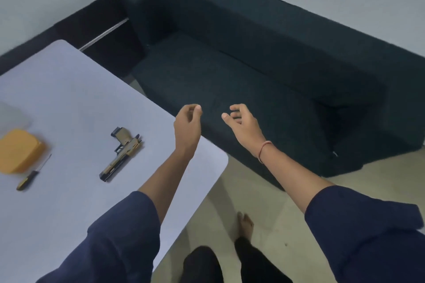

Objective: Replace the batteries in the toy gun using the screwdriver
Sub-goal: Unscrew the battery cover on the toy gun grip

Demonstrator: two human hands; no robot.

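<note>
Left hand (187, 121), right hand (243, 119) hovering loosely curled, empty — black-and-yellow-handled screwdriver (34, 173) lying loose on pale flat table (69, 98), likely rolling off if nudged.

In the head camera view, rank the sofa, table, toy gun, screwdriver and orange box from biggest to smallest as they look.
1. sofa
2. table, partly cut off by the frame
3. orange box and toy gun: too close to rank; the box covers more, the gun is longer
4. screwdriver
</note>
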